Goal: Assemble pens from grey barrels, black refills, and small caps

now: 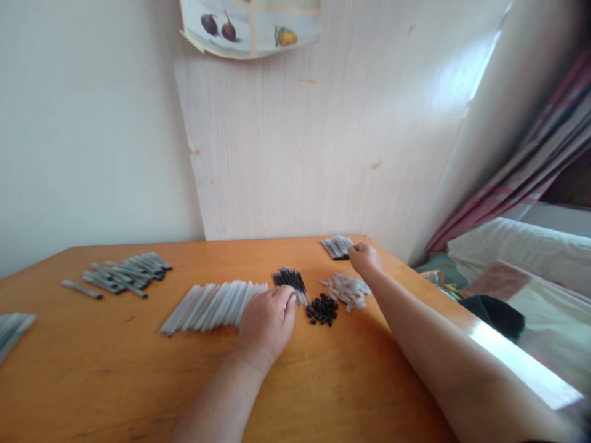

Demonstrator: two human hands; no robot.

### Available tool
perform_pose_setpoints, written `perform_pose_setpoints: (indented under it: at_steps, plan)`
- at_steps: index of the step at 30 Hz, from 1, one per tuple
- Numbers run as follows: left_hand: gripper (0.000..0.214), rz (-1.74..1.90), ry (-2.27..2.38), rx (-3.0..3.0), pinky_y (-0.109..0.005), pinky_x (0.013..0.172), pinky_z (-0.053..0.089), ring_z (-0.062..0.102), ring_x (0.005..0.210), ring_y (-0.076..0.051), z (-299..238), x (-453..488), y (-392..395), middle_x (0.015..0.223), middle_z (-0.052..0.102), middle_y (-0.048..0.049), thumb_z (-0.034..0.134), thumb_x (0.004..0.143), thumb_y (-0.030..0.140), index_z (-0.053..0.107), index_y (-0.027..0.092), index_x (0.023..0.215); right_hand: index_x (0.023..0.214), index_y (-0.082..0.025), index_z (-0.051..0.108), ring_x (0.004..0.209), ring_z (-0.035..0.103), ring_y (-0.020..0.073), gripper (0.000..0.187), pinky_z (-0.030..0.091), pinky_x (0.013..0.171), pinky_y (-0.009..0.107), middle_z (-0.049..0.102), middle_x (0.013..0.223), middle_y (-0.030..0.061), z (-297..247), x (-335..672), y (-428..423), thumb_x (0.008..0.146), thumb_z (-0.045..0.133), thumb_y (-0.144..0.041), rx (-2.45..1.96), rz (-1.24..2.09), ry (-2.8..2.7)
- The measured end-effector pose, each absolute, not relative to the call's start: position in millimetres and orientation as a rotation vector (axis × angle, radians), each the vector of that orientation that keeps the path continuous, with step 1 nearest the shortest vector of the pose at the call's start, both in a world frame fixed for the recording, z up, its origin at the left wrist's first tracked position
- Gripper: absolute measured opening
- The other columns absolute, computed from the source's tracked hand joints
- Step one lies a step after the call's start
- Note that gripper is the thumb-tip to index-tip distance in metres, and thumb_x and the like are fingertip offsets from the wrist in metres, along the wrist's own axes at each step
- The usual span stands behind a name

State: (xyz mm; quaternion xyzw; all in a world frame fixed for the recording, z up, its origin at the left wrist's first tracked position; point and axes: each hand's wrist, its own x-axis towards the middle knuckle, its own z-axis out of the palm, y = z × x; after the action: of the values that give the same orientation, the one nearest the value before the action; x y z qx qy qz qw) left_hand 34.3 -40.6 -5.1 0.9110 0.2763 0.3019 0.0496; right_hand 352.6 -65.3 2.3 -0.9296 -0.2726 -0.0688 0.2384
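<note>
Fingers of my L hand curled in, btwn the pale tubes & small black caps; R hand bunched up right by the far dark-ended sticks on the table. Can't tell if either's pinching s/thing!

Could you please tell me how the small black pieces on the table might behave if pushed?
The black pieces would probably scatter, since they lie loose in a heap. Some may roll, as several look short and rounded. Each is likely light, being far smaller than the nearby left hand.
</note>
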Motion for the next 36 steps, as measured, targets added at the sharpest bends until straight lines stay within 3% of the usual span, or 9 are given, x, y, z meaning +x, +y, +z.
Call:
perform_pose_setpoints:
  at_steps: [8,13,18,22,27,36]
  plan:
    - [0.027,1.145,1.224,2.475,-0.026,0.069,0.04,0.064,0.086,-0.018,7.0,20.8,-23.0,0.095,0.071,-0.0043,0.041,0.092,0.036,0.063,0.022,0.1,0.077,-0.016,0.07,0.063,0.055,0.0174,0.035,0.036,0.055,0.025,0.062,0.064,0.0043,8.3,313.7,-93.3,0.078,0.049,-0.045,-2.203,-0.141,-0.829]
    - [0.031,1.2,1.419,2.305,-0.027,0.071,0.041,0.064,0.09,-0.019,14.6,10.6,-12.0,0.098,0.071,-0.0055,0.039,0.091,0.038,0.063,0.022,0.102,0.075,-0.014,0.067,0.055,0.049,0.0141,0.035,0.032,0.05,0.024,0.056,0.058,0.0016,16.9,270.9,-111.1,0.077,0.05,-0.045,-1.959,-0.025,-0.98]
    - [0.03,1.072,1.515,2.342,-0.027,0.068,0.041,0.063,0.09,-0.021,21.1,5.1,-6.9,0.097,0.071,-0.0061,0.043,0.089,0.038,0.065,0.022,0.1,0.076,-0.018,0.065,0.064,0.055,0.0156,0.032,0.036,0.058,0.024,0.06,0.064,0.002,16.1,214.8,-124.0,0.084,0.046,-0.042,-1.963,-0.103,-1.195]
    - [0.027,1.013,1.535,2.393,-0.028,0.07,0.041,0.063,0.089,-0.02,21.0,4.5,-4.1,0.096,0.071,-0.006,0.044,0.087,0.035,0.066,0.023,0.097,0.097,-0.023,0.067,0.08,0.058,0.0167,0.029,0.039,0.07,0.025,0.066,0.087,0.0045,10.2,171.3,-132.8,0.09,0.043,-0.037,-1.887,-0.158,-1.709]
    - [0.026,0.987,1.539,2.432,-0.027,0.071,0.04,0.062,0.091,-0.019,19.4,5.3,-3.5,0.096,0.071,-0.0053,0.045,0.087,0.035,0.066,0.023,0.095,0.12,-0.025,0.061,0.097,0.052,0.022,0.034,0.038,0.083,0.032,0.062,0.1,0.0093,7.0,138.2,-137.3,0.093,0.044,-0.038,-1.76,-0.237,-2.197]
    - [0.025,0.976,1.502,2.474,-0.028,0.073,0.038,0.062,0.09,-0.019,13.7,8.5,-4.3,0.093,0.071,-0.0059,0.045,0.088,0.036,0.067,0.023,0.093,0.109,-0.025,0.066,0.093,0.048,0.0232,0.037,0.038,0.081,0.035,0.06,0.096,0.0092,1.8,133.2,-131.6,0.093,0.041,-0.046,-1.754,-0.234,-2.343]
